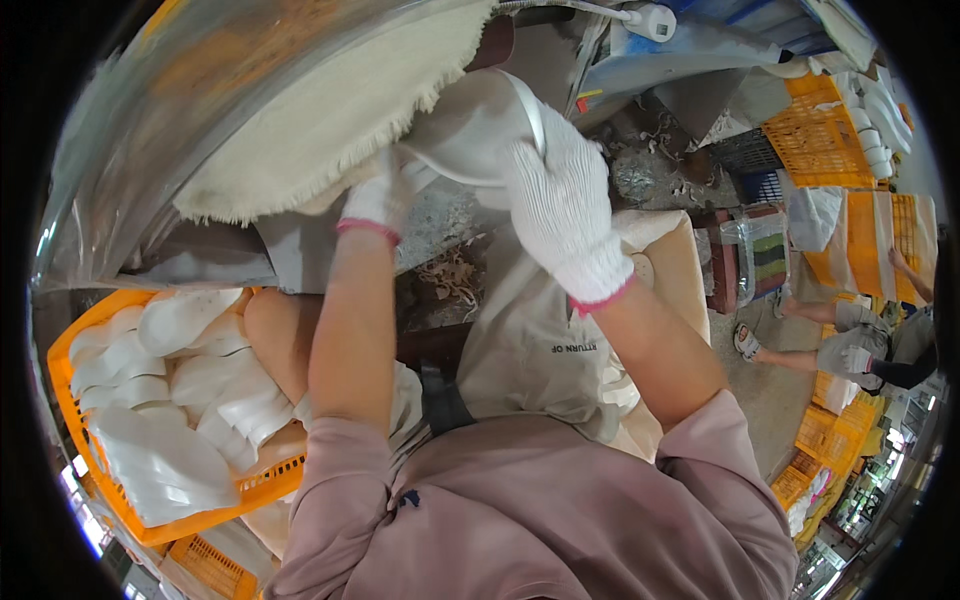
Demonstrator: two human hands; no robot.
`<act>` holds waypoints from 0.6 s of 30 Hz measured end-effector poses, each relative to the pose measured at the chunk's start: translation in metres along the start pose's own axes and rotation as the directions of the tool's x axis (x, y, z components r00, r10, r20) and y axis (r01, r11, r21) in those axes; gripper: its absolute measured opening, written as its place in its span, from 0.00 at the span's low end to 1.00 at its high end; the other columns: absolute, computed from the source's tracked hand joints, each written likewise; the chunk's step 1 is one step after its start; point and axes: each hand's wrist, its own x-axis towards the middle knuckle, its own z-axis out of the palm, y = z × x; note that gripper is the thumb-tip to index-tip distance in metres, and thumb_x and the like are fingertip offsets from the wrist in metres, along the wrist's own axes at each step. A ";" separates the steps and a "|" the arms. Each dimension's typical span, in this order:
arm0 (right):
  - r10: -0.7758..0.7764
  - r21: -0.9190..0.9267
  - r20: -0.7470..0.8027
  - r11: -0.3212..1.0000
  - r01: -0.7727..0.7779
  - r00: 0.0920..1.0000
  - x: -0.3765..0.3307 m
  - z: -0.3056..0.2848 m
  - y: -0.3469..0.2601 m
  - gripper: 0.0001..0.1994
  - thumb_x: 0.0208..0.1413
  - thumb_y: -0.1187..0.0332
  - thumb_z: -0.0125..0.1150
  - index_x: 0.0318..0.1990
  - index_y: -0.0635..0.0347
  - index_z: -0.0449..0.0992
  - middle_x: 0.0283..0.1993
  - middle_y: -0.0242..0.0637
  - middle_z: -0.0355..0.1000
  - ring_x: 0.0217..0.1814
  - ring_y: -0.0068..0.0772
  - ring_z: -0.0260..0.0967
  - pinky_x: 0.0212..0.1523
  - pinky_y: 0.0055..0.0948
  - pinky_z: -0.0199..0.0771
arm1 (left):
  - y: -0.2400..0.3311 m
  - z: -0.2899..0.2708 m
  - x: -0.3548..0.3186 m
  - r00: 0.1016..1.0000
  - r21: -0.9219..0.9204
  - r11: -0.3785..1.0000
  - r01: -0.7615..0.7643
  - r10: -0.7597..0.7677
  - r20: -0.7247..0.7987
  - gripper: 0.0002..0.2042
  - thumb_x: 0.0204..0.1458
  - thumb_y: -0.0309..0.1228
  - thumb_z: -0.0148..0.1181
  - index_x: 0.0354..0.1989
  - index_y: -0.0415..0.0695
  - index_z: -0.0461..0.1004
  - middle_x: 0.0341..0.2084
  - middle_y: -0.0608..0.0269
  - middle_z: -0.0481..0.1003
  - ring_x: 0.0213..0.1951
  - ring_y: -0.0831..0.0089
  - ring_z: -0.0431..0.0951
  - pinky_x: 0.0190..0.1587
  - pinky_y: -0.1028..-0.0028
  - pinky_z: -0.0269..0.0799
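White shoe sole (470, 130) btwn gloved hands, against frayed buffing wheel (330, 110).

Both forearms enter from the lower edge and extend upward toward the top centre of the view, bare from the pushed-up pink sleeves to the wrists. Both hands wear white knit gloves with pink cuffs. The left hand (375, 195) is raised at the end of a nearly upright forearm; its fingers are curled forward and mostly hidden, so the state of its grip cannot be confirmed. The right hand (562, 205) sits higher and slightly to the right, back of the glove facing the camera, fingers bent over and closed. The right forearm slants up and leftward from the elbow. The two hands are near, not touching.
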 end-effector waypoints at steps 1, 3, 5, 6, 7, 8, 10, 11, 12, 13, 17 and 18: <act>0.010 -0.069 0.015 0.998 -0.009 1.000 0.009 0.003 0.010 0.19 0.59 0.71 0.58 0.56 0.72 0.76 0.48 0.64 0.78 0.46 0.68 0.78 0.49 0.55 0.81 | 0.004 -0.021 -0.006 0.998 0.320 0.946 -0.045 0.059 -0.033 0.25 0.65 0.44 0.61 0.65 0.42 0.74 0.63 0.49 0.75 0.64 0.59 0.73 0.67 0.64 0.70; -0.138 -0.239 0.079 0.959 0.153 0.987 0.028 0.012 0.025 0.16 0.59 0.69 0.58 0.49 0.72 0.80 0.47 0.63 0.79 0.45 0.68 0.78 0.49 0.54 0.81 | 0.018 -0.064 -0.038 0.953 0.473 0.828 0.300 -0.238 -0.187 0.32 0.60 0.53 0.67 0.68 0.45 0.77 0.70 0.45 0.71 0.73 0.61 0.66 0.72 0.71 0.63; -0.094 -0.466 0.185 0.868 0.172 0.978 0.048 0.024 0.032 0.15 0.60 0.65 0.58 0.43 0.71 0.82 0.46 0.63 0.80 0.46 0.67 0.79 0.50 0.53 0.82 | 0.033 -0.091 -0.075 0.983 0.698 0.692 0.183 -0.141 -0.118 0.27 0.60 0.41 0.70 0.64 0.39 0.76 0.59 0.55 0.80 0.58 0.63 0.79 0.61 0.67 0.73; -0.051 -0.616 0.258 0.761 0.205 0.965 0.057 0.032 0.031 0.15 0.60 0.63 0.59 0.40 0.70 0.83 0.45 0.63 0.80 0.46 0.66 0.79 0.51 0.52 0.82 | 0.039 -0.095 -0.092 0.995 0.702 0.709 0.066 -0.095 0.004 0.23 0.59 0.41 0.70 0.60 0.42 0.81 0.58 0.56 0.81 0.53 0.65 0.82 0.58 0.70 0.76; 0.176 -0.382 0.172 0.919 -0.099 0.969 0.063 0.039 0.028 0.19 0.61 0.59 0.59 0.40 0.71 0.83 0.43 0.66 0.80 0.49 0.65 0.80 0.52 0.50 0.82 | 0.041 -0.090 -0.104 0.990 0.464 0.886 -0.003 -0.064 0.127 0.22 0.59 0.36 0.70 0.60 0.41 0.80 0.53 0.58 0.82 0.50 0.68 0.83 0.55 0.71 0.77; 0.320 -0.191 0.101 0.936 -0.297 0.942 0.065 0.042 0.023 0.22 0.61 0.55 0.59 0.39 0.72 0.83 0.41 0.68 0.80 0.51 0.65 0.80 0.53 0.48 0.82 | 0.041 -0.079 -0.114 0.967 0.152 0.985 -0.086 0.046 0.249 0.21 0.60 0.32 0.69 0.61 0.39 0.79 0.49 0.61 0.84 0.46 0.72 0.83 0.52 0.73 0.78; 0.076 -0.174 0.080 0.983 -0.061 0.994 0.057 0.040 0.008 0.24 0.59 0.54 0.62 0.46 0.74 0.81 0.42 0.66 0.80 0.51 0.64 0.80 0.53 0.50 0.81 | 0.036 -0.039 -0.122 0.933 -0.044 0.956 0.291 -0.274 0.233 0.16 0.62 0.29 0.68 0.56 0.38 0.79 0.40 0.63 0.84 0.40 0.78 0.82 0.45 0.75 0.78; 0.049 -0.209 0.131 0.978 -0.021 0.990 0.048 0.036 -0.003 0.26 0.58 0.53 0.63 0.52 0.72 0.78 0.46 0.63 0.80 0.53 0.62 0.79 0.54 0.50 0.80 | 0.033 -0.017 -0.121 0.935 -0.062 0.944 0.325 -0.312 0.167 0.13 0.63 0.31 0.69 0.52 0.39 0.81 0.39 0.63 0.84 0.38 0.79 0.81 0.43 0.74 0.78; 0.132 -0.172 0.228 0.981 -0.093 0.965 0.036 0.026 -0.009 0.25 0.58 0.56 0.64 0.54 0.69 0.78 0.48 0.58 0.80 0.53 0.53 0.80 0.54 0.45 0.80 | 0.028 0.011 -0.117 0.971 -0.331 0.914 0.236 -0.210 0.115 0.14 0.62 0.33 0.70 0.50 0.36 0.82 0.41 0.63 0.84 0.40 0.79 0.81 0.45 0.73 0.79; 0.311 -0.082 0.339 0.950 -0.301 0.888 0.017 0.006 -0.018 0.24 0.57 0.60 0.66 0.57 0.66 0.77 0.51 0.52 0.81 0.53 0.44 0.82 0.54 0.40 0.79 | 0.025 0.031 -0.110 0.994 -0.063 0.992 -0.109 0.107 -0.029 0.15 0.62 0.33 0.70 0.50 0.35 0.82 0.44 0.64 0.84 0.44 0.78 0.81 0.48 0.73 0.77; 0.331 0.049 0.075 0.941 -0.335 0.941 -0.011 -0.026 -0.035 0.37 0.55 0.63 0.67 0.71 0.69 0.65 0.61 0.62 0.75 0.60 0.56 0.79 0.61 0.42 0.79 | 0.008 0.087 -0.067 0.990 -0.584 0.803 -0.120 0.055 -0.128 0.16 0.65 0.34 0.64 0.53 0.33 0.79 0.46 0.61 0.80 0.47 0.70 0.80 0.50 0.71 0.76; 0.256 -0.088 -0.026 0.962 -0.258 0.966 -0.006 -0.023 -0.031 0.37 0.55 0.62 0.68 0.71 0.70 0.65 0.61 0.63 0.75 0.61 0.56 0.79 0.61 0.42 0.79 | 0.004 0.093 -0.050 0.983 -0.485 0.870 -0.088 -0.001 -0.181 0.16 0.66 0.36 0.63 0.52 0.34 0.80 0.45 0.61 0.80 0.45 0.69 0.80 0.48 0.67 0.78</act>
